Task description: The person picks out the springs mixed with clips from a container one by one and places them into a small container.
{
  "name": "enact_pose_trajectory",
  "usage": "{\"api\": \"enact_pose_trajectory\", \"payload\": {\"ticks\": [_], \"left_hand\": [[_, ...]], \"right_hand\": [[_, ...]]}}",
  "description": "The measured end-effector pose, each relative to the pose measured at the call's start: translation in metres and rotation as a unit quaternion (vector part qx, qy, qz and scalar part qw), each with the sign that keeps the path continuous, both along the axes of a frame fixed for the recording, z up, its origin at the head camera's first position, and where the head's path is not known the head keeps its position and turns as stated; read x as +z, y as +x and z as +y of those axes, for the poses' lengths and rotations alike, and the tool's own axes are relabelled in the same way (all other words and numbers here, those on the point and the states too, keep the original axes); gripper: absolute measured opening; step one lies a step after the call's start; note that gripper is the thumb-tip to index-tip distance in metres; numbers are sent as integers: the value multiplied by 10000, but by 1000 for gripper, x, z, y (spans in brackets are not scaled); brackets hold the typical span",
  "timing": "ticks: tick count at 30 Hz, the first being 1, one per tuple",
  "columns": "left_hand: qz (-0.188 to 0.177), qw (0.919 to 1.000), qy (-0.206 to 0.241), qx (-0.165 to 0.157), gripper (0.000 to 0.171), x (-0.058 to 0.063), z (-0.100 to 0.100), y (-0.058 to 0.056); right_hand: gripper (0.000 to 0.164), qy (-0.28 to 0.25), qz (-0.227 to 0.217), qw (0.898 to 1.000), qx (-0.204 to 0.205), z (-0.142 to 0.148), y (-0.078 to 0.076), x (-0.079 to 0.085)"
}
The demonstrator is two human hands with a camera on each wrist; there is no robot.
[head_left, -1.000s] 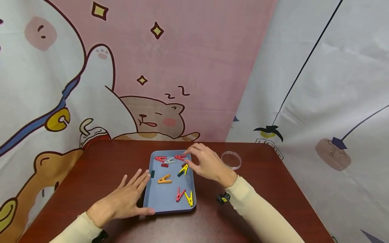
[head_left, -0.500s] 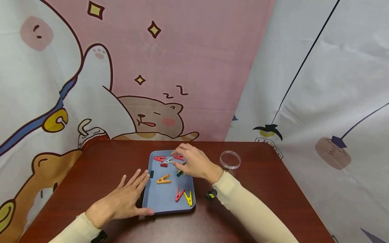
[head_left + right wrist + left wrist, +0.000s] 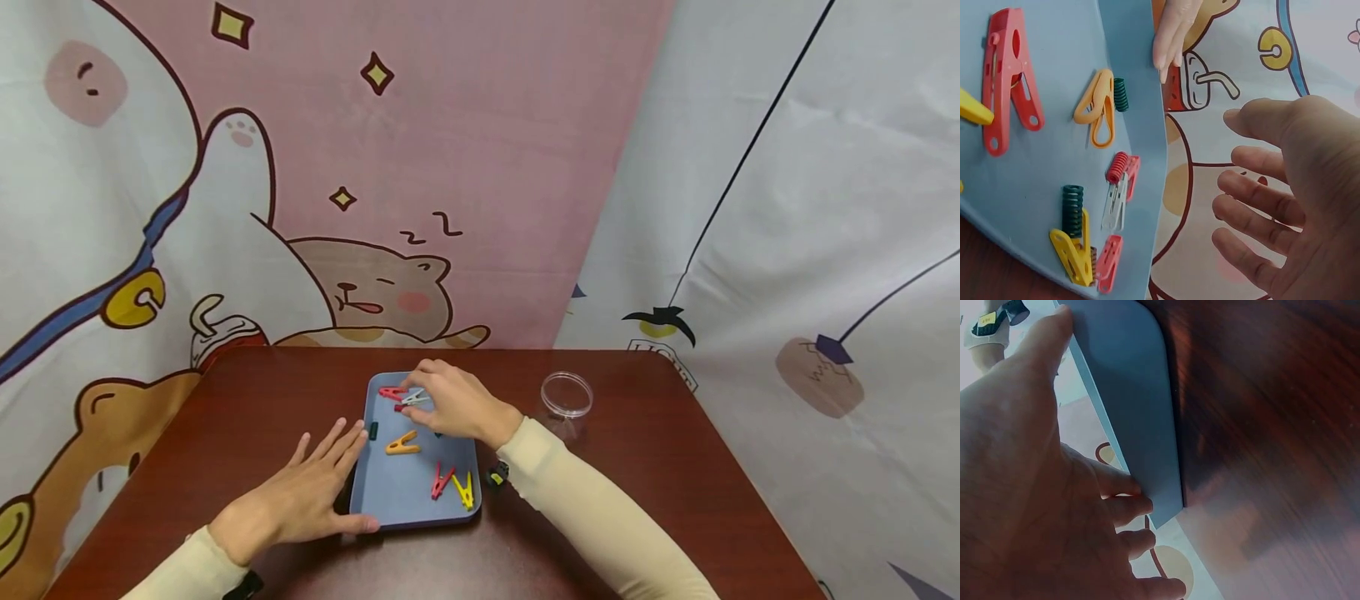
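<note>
My left hand [image 3: 296,500] rests along the left side of a blue-grey tray [image 3: 412,507], fingers straight and thumb at the near corner. Above the tray's far part hovers my right hand [image 3: 461,404], fingers loosely bent and holding nothing. Nearest below it, the white clothespin [image 3: 1114,203] lies beside a red coil spring [image 3: 1117,167] and a red clothespin [image 3: 1132,181]. A yellow clothespin [image 3: 1074,253] lies by a green coil spring [image 3: 1073,211]. Toward the middle is an orange clothespin [image 3: 402,444]; near the front are another red clothespin [image 3: 441,482] and yellow one [image 3: 467,492].
A clear round dish [image 3: 567,395] stands on the dark red wooden table [image 3: 637,442], right of the tray. A second green coil spring [image 3: 373,431] lies along the tray's left wall. A printed cloth [image 3: 495,167] hangs behind the table.
My right hand has moved left over the tray, from its far right edge to above the white clothespin. My left hand has stayed at the tray's side.
</note>
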State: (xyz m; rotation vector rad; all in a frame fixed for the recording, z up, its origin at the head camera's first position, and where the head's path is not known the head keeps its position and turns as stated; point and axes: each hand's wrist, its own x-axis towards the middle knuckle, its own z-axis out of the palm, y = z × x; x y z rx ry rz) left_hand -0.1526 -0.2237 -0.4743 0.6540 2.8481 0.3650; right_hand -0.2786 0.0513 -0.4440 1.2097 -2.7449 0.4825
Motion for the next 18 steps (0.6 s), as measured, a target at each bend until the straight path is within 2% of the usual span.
{"api": "enact_pose_trajectory", "payload": {"ticks": [10, 18], "left_hand": [[78, 10000, -10, -12, 138, 0, 0, 1], [-20, 10000, -2, 1, 137, 1, 0, 1]], "right_hand": [[44, 281, -54, 9996, 16, -15, -6, -10], [50, 647, -70, 9978, 117, -32, -12, -20]]}}
